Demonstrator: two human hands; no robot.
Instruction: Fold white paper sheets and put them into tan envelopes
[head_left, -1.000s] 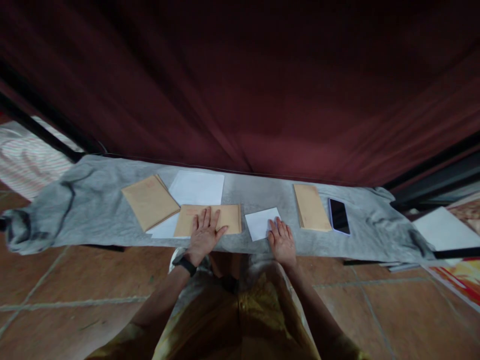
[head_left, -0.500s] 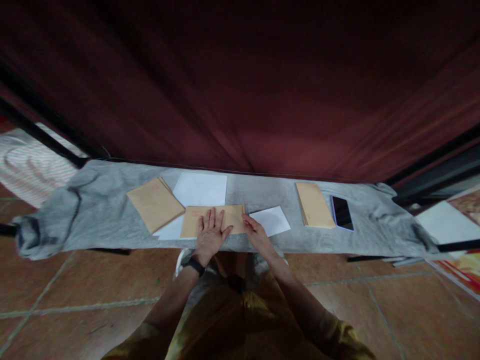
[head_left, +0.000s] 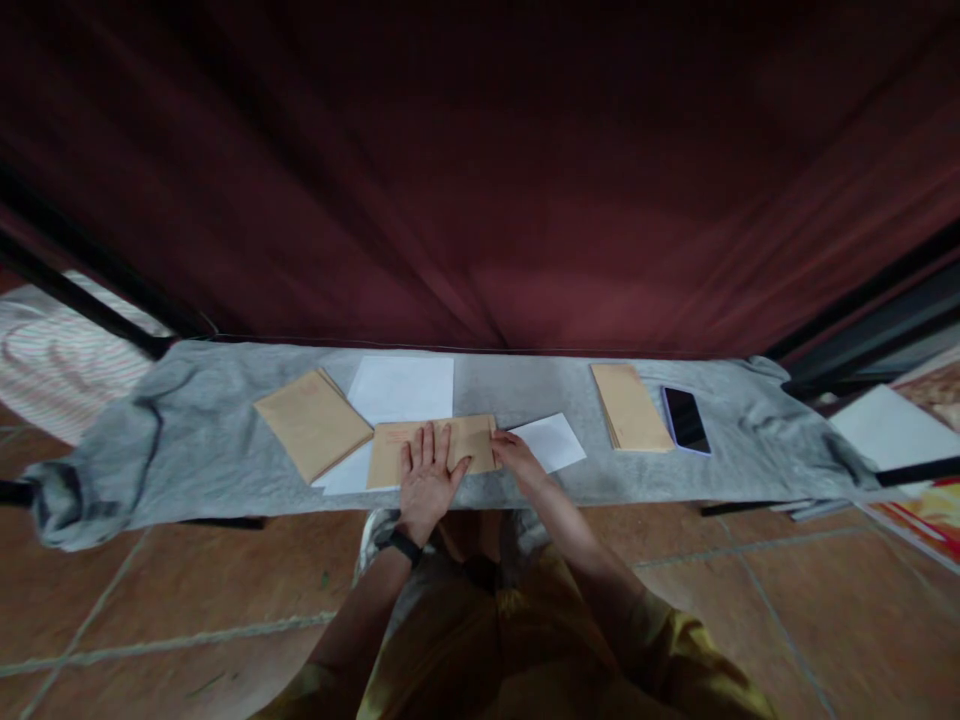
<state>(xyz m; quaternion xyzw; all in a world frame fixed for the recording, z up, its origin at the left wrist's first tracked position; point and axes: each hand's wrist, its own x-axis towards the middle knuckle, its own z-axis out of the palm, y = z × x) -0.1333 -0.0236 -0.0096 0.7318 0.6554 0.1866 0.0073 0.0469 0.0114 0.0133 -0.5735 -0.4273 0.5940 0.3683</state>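
Note:
A brown paper envelope (head_left: pixel 386 457) lies lengthwise near the front edge of the grey cloth. My left hand (head_left: pixel 427 483) rests flat on it, fingers spread. At the envelope's right end, my right hand (head_left: pixel 519 460) has its fingers closed on the edge by the flap; the fingertips are partly hidden. A white sheet (head_left: pixel 551 441) sits partly under my right hand. Larger white paper (head_left: pixel 405 385) extends behind and to the left of the envelope.
Brown envelopes (head_left: pixel 311 425) are stacked at left; narrower ones (head_left: pixel 631 408) lie at right beside a phone (head_left: pixel 685 420) in a purple case. A grey cloth (head_left: pixel 202 420) covers the narrow surface. A dark red curtain (head_left: pixel 480 200) hangs behind it.
The fingers of my right hand have shifted and bent further at the envelope's right end. My left hand stays flat on the envelope. The view has tilted slightly.

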